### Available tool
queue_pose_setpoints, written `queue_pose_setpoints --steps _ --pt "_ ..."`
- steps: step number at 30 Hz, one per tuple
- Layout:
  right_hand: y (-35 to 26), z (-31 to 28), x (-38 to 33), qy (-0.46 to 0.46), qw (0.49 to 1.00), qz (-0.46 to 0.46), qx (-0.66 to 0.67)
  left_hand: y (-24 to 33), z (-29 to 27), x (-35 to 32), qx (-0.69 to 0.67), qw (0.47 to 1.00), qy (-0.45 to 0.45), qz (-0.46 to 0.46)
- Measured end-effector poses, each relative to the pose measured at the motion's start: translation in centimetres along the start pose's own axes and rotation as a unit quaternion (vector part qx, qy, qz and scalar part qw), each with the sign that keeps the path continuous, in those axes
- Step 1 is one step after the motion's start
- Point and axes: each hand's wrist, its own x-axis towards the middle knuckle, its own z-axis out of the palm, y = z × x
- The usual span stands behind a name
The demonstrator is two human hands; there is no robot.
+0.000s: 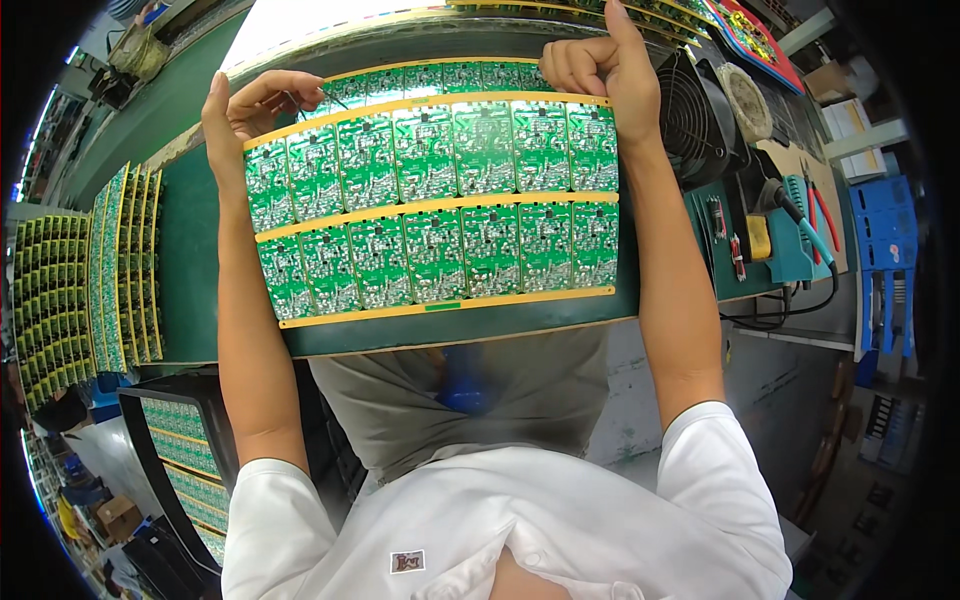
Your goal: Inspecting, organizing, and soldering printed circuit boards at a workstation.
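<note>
A panel of green circuit boards (pixel 430 250) with yellow edge strips is tilted up over the bench, its solder side facing me. My left hand (pixel 255 110) is closed at its upper left corner, thumb outside and fingers curled over the top edge. Thin dark prongs or wires show by those fingertips; I cannot tell which. At the upper right corner, my right hand (pixel 615 80) grips the panel with curled fingers and the thumb pointing up. Just behind the top edge, part of a second board panel (pixel 425 78) shows, mostly hidden.
Several board panels (pixel 125 265) stand in rows on the left of the green bench (pixel 190 290). A black fan (pixel 690 115), a soldering iron (pixel 805 220), red-handled pliers (pixel 822 205) and a red parts tray (pixel 765 50) sit to the right. Below left is a black rack (pixel 135 425) with boards.
</note>
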Motion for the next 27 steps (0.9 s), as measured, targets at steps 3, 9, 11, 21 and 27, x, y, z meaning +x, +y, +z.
queue_pose_setpoints --steps 3,9,11,21,27 --pt "0.02 0.05 0.00 0.001 1.000 -0.003 0.007 -0.05 -0.10 0.02 0.014 1.000 -0.002 0.007" --pt "0.08 -0.04 0.08 0.000 1.000 -0.009 0.002 -0.18 -0.23 0.11 0.020 1.000 -0.007 0.019" --pt "0.25 -0.21 0.15 -0.008 1.000 -0.016 0.007 -0.11 -0.33 0.08 0.014 1.000 -0.020 0.017" --pt "0.46 -0.18 0.20 -0.019 0.999 -0.027 0.021 -0.06 -0.48 0.05 -0.002 0.999 -0.035 0.017" --pt "-0.04 -0.78 -0.14 -0.049 0.997 -0.021 0.058 -0.18 -0.49 0.13 -0.002 0.999 -0.037 0.023"
